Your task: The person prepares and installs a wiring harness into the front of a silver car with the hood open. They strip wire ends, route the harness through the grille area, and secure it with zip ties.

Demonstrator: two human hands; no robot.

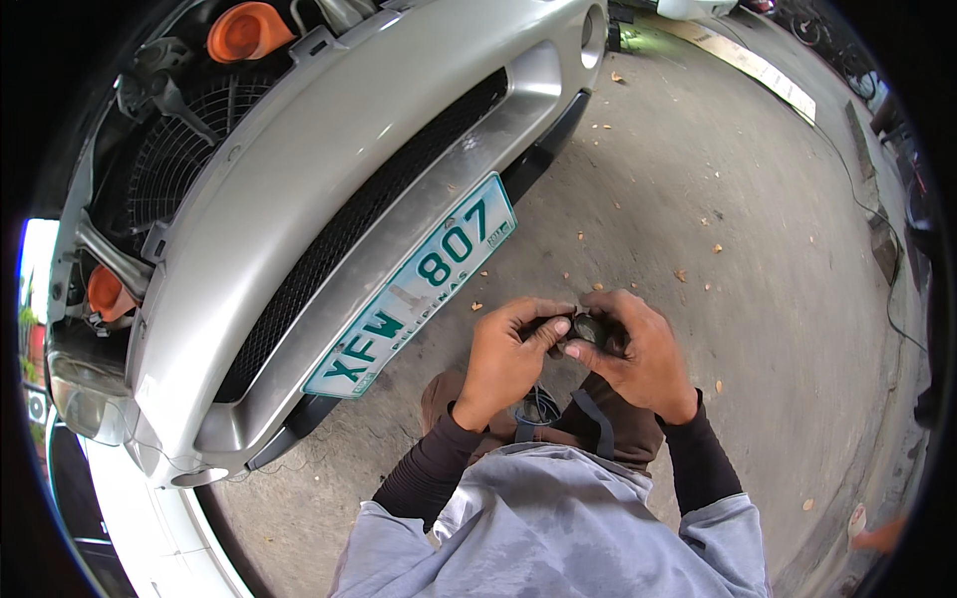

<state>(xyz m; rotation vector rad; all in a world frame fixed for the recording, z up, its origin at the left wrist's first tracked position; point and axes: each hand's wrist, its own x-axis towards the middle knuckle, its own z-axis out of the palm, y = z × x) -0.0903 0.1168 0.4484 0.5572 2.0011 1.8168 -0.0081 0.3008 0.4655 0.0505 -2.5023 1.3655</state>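
A small, dark, rounded part point(590, 329) with a dull greenish-grey face is held between my two hands, in front of my body. My left hand point(506, 361) pinches its left side between thumb and fingers. From the other side my right hand point(638, 351) curls round it, thumb along the near edge. My fingers cover much of the part, so its exact kind cannot be made out. Below the hands, a coil of dark cord or strap point(538, 407) shows at my waist.
To the left stands a silver car's front bumper point(289, 179) with a green-and-white licence plate point(414, 284). Its engine bay shows a fan guard point(189, 149) and an orange funnel-shaped piece point(244, 32). A long pale board point(748, 62) and a thin cable point(892, 289) lie on the concrete at right.
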